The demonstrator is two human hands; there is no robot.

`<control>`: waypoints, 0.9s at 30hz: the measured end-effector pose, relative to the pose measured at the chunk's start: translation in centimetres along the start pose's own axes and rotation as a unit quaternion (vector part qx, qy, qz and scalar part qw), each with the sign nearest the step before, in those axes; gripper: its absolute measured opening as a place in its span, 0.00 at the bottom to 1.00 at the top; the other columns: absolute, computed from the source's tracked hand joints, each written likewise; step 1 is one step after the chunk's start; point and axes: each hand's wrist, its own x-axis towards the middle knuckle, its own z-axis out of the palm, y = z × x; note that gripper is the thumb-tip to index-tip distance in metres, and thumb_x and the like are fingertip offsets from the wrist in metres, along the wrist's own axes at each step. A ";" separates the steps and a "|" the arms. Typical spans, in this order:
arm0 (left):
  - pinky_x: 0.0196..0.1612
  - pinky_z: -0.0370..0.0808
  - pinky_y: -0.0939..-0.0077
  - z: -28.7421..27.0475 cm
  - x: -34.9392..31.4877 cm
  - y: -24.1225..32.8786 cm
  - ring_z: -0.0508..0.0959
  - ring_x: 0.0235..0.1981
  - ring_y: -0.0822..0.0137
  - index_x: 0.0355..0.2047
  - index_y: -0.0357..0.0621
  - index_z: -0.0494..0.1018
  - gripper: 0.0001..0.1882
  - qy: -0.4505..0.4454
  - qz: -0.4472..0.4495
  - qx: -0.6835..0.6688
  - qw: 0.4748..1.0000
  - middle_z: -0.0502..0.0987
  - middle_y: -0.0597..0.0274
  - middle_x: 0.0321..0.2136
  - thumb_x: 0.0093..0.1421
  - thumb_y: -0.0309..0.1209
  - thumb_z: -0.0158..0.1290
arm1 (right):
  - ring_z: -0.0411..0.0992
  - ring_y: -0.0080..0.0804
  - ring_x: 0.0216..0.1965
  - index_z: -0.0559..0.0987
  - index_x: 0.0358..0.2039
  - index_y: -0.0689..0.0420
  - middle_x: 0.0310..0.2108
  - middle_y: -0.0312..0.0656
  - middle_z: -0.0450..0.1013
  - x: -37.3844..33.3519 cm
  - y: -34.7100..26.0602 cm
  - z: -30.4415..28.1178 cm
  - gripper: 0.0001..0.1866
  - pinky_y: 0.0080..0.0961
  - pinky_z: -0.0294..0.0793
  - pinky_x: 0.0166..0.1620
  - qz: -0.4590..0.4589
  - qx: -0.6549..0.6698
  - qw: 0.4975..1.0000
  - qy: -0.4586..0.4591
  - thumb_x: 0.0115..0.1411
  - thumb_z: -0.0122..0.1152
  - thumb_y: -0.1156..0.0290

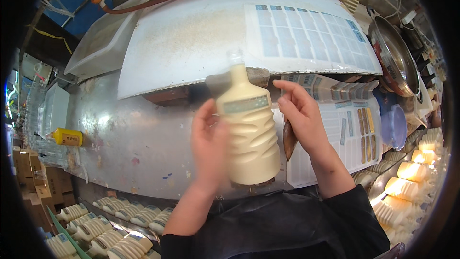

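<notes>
1. The left hand (209, 136) is a blur at the bottle's left flank, fingers bent inward; I can't tell whether it grips or merely brushes the plastic.
2. The right hand (299, 110) stands just beside the bottle's right shoulder, thumb and forefinger a little parted; its lower fingers seem curled round a brown pointed scraper (289, 143), whose tip points back toward the person.
3. Between them is the cream ribbed bottle (253, 136), over the near middle of the metal table (143, 148). Its long axis runs away from the person, base near the dark apron, neck outward and leaning slightly left. The left hand is nearer, overlapping the side; the right keeps a thin gap.
4. A blue-green label strip (247, 104) lies crosswise below the shoulder, facing up, so both its ends point toward the hands.
5. Just right of the bottle there's a label sheet (316, 158) with blue and gold strips; beyond the neck, a white board (191, 33) slants up.
6. Farther out I see a yellow bottle (68, 136) on the left, a purple basin (395, 125) on the right, and rows of similar cream bottles (402, 189) at both lower sides.
</notes>
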 end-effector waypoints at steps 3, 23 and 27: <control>0.51 0.74 0.76 -0.4 1.4 0.5 0.76 0.46 0.74 0.60 0.37 0.68 0.18 -0.004 -0.014 -0.041 0.999 0.76 0.60 0.50 0.73 0.30 0.48 | 0.69 0.13 0.33 0.75 0.56 0.61 0.32 0.29 0.74 1.5 0.2 0.2 0.16 0.14 0.68 0.37 0.017 0.006 0.998 -0.055 0.71 0.55 0.69; 0.51 0.79 0.74 1.0 2.8 -0.4 0.78 0.47 0.71 0.55 0.40 0.69 0.15 0.030 -0.024 -0.075 0.996 0.75 0.60 0.49 0.70 0.26 0.53 | 0.72 0.18 0.33 0.79 0.47 0.57 0.31 0.33 0.76 2.3 0.3 0.7 0.15 0.20 0.74 0.37 0.053 -0.051 0.997 -0.034 0.63 0.66 0.65; 0.52 0.80 0.72 0.0 3.0 -1.0 0.79 0.48 0.68 0.58 0.40 0.67 0.16 0.014 -0.006 -0.066 0.998 0.75 0.58 0.50 0.72 0.27 0.50 | 0.70 0.23 0.28 0.80 0.44 0.57 0.26 0.34 0.73 2.5 -0.5 0.7 0.18 0.25 0.70 0.33 0.031 -0.091 0.995 -0.041 0.61 0.67 0.56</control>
